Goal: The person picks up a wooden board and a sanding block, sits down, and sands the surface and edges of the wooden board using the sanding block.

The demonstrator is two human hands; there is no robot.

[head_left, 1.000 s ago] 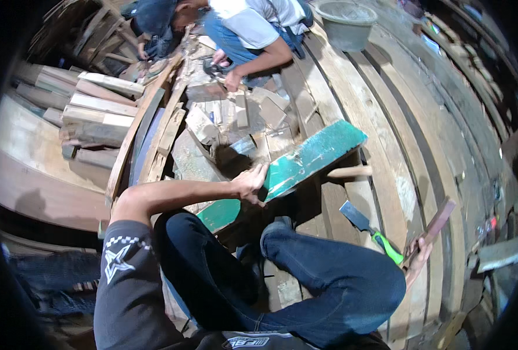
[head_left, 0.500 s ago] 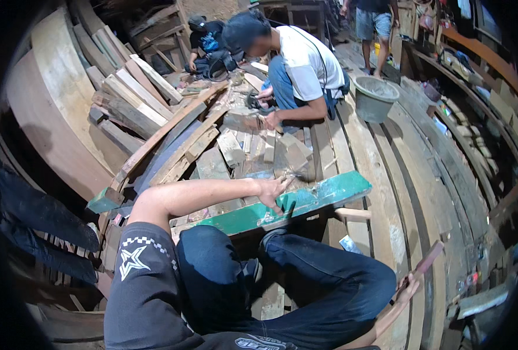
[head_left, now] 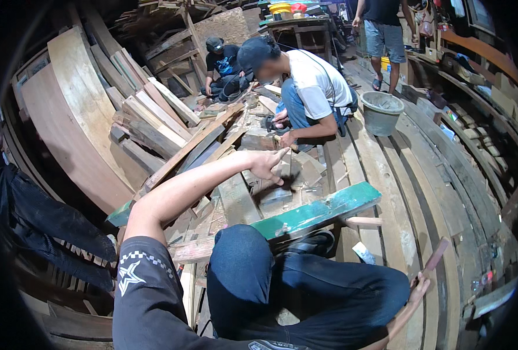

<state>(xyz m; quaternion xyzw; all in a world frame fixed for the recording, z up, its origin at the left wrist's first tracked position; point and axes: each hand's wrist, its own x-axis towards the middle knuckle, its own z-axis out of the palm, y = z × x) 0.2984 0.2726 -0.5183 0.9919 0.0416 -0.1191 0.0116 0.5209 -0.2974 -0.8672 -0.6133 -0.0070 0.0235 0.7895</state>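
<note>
Scuffed green plank (head_left: 323, 210) lies aslant; reddish bar (head_left: 436, 255) is held.

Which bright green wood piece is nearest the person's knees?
The long board just beyond the knees; the other green piece sits left of the left elbow.

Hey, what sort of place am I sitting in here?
Probably a woodworking shop: there are stacked boards at the left, a green-painted plank by your knees, and a co-worker crouched beside wood offcuts.
</note>
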